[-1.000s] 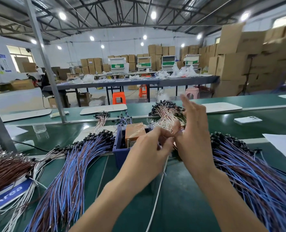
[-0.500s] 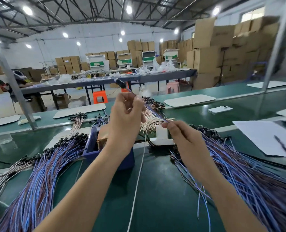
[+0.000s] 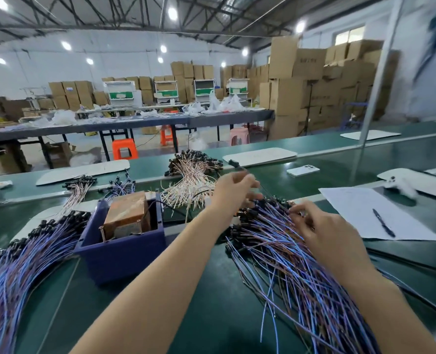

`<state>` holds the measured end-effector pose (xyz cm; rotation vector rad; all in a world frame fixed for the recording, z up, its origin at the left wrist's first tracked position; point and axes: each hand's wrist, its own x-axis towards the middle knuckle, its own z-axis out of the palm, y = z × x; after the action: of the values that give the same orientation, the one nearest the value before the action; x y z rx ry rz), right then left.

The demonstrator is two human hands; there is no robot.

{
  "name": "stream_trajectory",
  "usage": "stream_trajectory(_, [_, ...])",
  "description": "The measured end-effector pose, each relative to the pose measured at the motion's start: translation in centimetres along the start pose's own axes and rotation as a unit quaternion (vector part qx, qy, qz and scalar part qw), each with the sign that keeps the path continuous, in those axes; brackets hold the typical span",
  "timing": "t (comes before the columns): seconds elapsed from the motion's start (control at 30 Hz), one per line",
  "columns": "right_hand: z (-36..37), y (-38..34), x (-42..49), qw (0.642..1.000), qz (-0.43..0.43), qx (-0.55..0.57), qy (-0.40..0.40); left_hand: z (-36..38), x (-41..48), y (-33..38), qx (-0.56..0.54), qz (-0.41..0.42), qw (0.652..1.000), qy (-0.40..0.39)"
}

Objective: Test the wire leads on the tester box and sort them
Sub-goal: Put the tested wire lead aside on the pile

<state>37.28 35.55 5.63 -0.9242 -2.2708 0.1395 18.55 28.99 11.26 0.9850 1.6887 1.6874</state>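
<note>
Starting nearest: two fans of blue-purple leads flank the blue bin [image 3: 125, 251] on the green surface [image 3: 222, 328]. The left pile [image 3: 20, 264] is left of the bin and the right pile [image 3: 301, 282] is right of it, black connector ends pointing away. Right hand [image 3: 326, 233] lies on the right pile, fingers [image 3: 297, 213] curled down among the connector ends; cannot tell if it actually grips a lead. Tester box [image 3: 127, 213], brown, sits inside the bin. Left hand [image 3: 233, 191], right of the bin and just beyond it, pinches a single lead [image 3: 234, 164], black end sticking up above the hand; blurred. Paper sheet [image 3: 365, 213] with a pen [image 3: 384, 223] on it lies far right of the bin. Beyond the bin: pale pink bundle [image 3: 191, 180], small pink bundle [image 3: 80, 185], small blue bundle [image 3: 119, 186], white phone [image 3: 303, 170].
</note>
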Motion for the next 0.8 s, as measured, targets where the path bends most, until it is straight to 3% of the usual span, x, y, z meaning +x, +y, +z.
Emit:
stream_trajectory(0.07, [0.5,1.5,0.3,0.993,0.046,-0.052,-0.099,0.9,0.2,-0.8,0.054,-0.073,0.993,-0.076])
stream_trajectory(0.13, [1.3,2.4,-0.1,0.984,0.058,-0.073,-0.151,1.1,-0.2,-2.3,0.112,-0.095,0.982,-0.117])
stream_trajectory(0.33, [4.2,-0.7,-1.8,0.999,-0.028,0.024,0.015,-2.6,-3.3,-6.4,0.161,-0.086,0.969,-0.167])
stream_trajectory(0.5, [7.9,-7.7,-2.8,0.985,-0.111,0.125,0.05,-8.4,-6.5,-7.6,0.189,-0.089,0.961,-0.18])
stream_trajectory(0.63, [11.6,-14.5,-4.5,0.964,-0.156,0.211,-0.032,-14.7,-9.8,-8.0,0.214,-0.105,0.959,-0.151])
stream_trajectory(0.8, [15.6,-21.0,-5.8,0.937,-0.155,0.281,-0.138,-23.1,-13.8,-9.1,0.252,-0.164,0.946,-0.124])
